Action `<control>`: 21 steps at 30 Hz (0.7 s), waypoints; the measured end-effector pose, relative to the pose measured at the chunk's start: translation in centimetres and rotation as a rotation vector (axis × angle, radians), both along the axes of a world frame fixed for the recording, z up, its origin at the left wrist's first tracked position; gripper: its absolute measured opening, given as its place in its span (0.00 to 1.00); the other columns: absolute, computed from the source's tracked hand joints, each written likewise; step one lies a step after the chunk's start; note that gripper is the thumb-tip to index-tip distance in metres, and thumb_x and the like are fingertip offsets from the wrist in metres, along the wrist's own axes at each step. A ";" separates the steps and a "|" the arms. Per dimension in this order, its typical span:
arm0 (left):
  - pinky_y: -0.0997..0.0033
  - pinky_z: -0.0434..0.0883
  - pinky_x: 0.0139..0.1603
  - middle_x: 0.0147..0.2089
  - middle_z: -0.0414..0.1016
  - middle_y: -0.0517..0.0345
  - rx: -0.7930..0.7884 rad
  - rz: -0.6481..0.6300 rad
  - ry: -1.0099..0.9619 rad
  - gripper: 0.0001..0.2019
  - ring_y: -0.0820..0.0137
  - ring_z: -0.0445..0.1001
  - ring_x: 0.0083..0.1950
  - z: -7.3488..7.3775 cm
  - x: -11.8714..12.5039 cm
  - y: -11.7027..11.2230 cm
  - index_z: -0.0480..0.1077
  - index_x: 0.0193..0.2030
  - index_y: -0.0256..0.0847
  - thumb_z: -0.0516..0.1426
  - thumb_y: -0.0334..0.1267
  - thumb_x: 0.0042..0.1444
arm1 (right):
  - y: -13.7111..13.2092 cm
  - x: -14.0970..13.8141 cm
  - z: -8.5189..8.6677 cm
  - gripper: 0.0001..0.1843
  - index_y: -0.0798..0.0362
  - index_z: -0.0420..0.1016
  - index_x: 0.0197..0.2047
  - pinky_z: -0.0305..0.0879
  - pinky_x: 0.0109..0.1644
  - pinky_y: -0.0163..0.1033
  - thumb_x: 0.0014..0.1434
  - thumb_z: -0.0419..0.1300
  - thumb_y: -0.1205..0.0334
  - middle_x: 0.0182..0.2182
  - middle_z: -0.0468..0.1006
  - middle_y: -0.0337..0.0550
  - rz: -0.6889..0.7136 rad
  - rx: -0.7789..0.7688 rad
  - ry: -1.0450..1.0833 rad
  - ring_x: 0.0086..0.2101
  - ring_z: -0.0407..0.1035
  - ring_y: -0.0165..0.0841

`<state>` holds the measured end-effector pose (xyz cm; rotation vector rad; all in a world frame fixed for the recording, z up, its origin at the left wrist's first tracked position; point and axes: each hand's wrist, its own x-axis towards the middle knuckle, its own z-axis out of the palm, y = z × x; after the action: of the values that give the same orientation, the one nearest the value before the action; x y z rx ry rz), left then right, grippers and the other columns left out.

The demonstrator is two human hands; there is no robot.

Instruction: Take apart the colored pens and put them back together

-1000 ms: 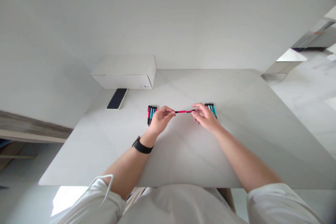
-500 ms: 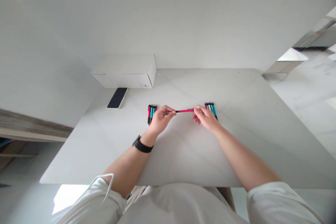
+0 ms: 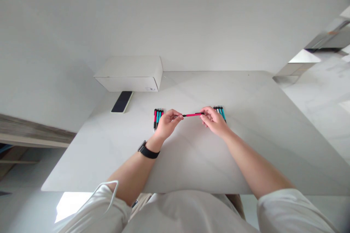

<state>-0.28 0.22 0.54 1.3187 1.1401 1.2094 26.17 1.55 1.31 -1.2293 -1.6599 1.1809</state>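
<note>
A red pen (image 3: 193,115) is held level above the white table (image 3: 246,145) between both hands. My left hand (image 3: 167,123), with a black watch on its wrist, pinches the pen's left, black-tipped end. My right hand (image 3: 214,119) pinches the right end. To the left of my left hand lies a small row of red and teal pens (image 3: 157,115). Just behind my right hand lies another row of pens (image 3: 220,111), partly hidden by the fingers.
A white cardboard box (image 3: 130,73) stands at the table's back left against the wall. A dark phone (image 3: 122,102) lies flat in front of it. The table's near edge runs just above my lap.
Both hands stay almost where they were, still holding the red pen. The right hand's fingers shifted slightly along the pen's end.
</note>
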 end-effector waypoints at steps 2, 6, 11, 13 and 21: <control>0.64 0.74 0.47 0.40 0.82 0.52 0.004 -0.004 0.002 0.14 0.64 0.80 0.43 0.0 0.0 0.0 0.76 0.41 0.41 0.68 0.49 0.57 | 0.0 0.0 0.0 0.24 0.45 0.71 0.55 0.72 0.27 0.35 0.65 0.60 0.39 0.42 0.81 0.44 0.007 -0.022 -0.001 0.29 0.75 0.32; 0.65 0.74 0.45 0.41 0.82 0.52 0.005 -0.010 0.025 0.14 0.64 0.80 0.43 0.1 0.0 -0.1 0.76 0.41 0.42 0.68 0.49 0.58 | 0.0 0.0 0.1 0.20 0.46 0.74 0.47 0.71 0.27 0.35 0.66 0.59 0.39 0.35 0.80 0.42 0.011 -0.027 -0.027 0.28 0.72 0.32; 0.64 0.74 0.48 0.40 0.82 0.52 -0.031 -0.032 -0.037 0.14 0.65 0.80 0.44 0.2 0.0 0.1 0.75 0.42 0.41 0.67 0.49 0.59 | 0.1 0.1 0.1 0.19 0.47 0.74 0.48 0.71 0.29 0.36 0.65 0.61 0.41 0.35 0.78 0.41 -0.083 0.059 0.047 0.29 0.71 0.32; 0.64 0.74 0.49 0.40 0.81 0.52 -0.057 -0.039 -0.091 0.15 0.65 0.80 0.44 0.3 0.1 0.1 0.74 0.42 0.40 0.67 0.49 0.59 | 0.1 0.2 0.3 0.19 0.47 0.74 0.48 0.70 0.29 0.36 0.65 0.61 0.40 0.34 0.76 0.40 -0.121 0.084 0.082 0.30 0.71 0.33; 0.61 0.76 0.51 0.37 0.80 0.55 -0.153 -0.015 -0.295 0.15 0.68 0.79 0.40 0.2 -0.5 0.7 0.73 0.41 0.40 0.68 0.49 0.58 | 0.7 0.8 1.0 0.16 0.47 0.72 0.46 0.65 0.25 0.35 0.65 0.62 0.43 0.32 0.74 0.40 -0.267 0.047 0.342 0.27 0.67 0.30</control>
<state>-0.73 0.94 0.73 0.9942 0.9867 1.2330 26.92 2.28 2.27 -1.1079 -1.2246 1.1068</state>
